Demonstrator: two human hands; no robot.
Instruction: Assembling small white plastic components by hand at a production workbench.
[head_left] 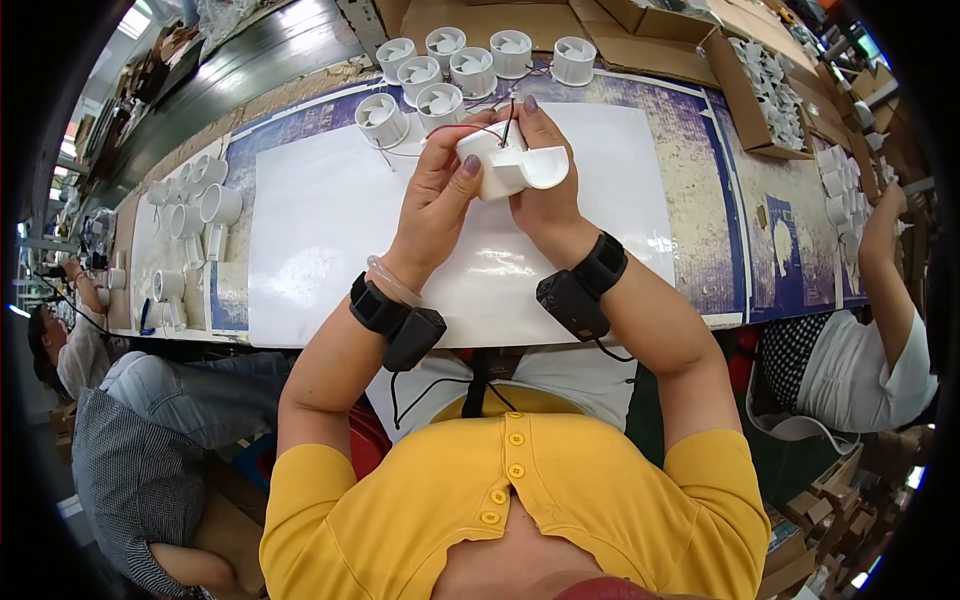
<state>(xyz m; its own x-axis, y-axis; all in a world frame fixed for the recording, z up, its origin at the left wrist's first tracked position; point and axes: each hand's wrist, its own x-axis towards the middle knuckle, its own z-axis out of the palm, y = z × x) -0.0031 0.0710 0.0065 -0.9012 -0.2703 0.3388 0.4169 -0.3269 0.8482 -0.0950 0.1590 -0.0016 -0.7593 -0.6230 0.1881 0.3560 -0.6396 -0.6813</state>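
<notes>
Above the white sheet (pixel 330 240) on the table, both my hands grip one white plastic housing (pixel 498 180) with a half-round cup-like end. My left hand (pixel 440 190) closes round its left side, thumb pressed on the face. From the right, my right hand (pixel 548 200) wraps it, the fingers partly behind it. A red wire (pixel 465 127) and a black wire (pixel 510 122) run to the housing near my fingertips. Just beyond my hands stand several round white fan units (pixel 440 103) with bladed rotors and thin wires.
An open cardboard box (pixel 765 100) of small white parts sits at the back right. White cylindrical housings (pixel 220 205) stand at the left, and more white parts (pixel 840 185) at the right. Co-workers sit on both sides; one's arm (pixel 885 250) reaches onto the table's right end.
</notes>
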